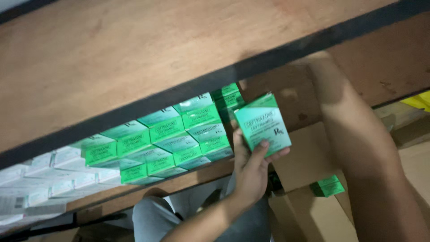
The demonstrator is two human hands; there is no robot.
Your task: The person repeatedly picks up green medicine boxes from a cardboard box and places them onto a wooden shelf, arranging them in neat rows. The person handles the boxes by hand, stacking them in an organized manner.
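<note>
Your left hand point(251, 166), at centre frame, closes around a small green carton point(263, 124), thumb across its lower front and fingertips showing at its right edge; the carton is held just right of the stacked green cartons point(165, 139) on the shelf. Your right forearm point(358, 148) crosses the right of the frame and passes behind the dark-edged wooden shelf board point(134, 58); its hand is hidden, so you cannot tell its grip. Pale cartons point(40, 179) at lower left are washed out. Another green carton point(328, 186) lies partly hidden in the cardboard box point(309, 157) below.
</note>
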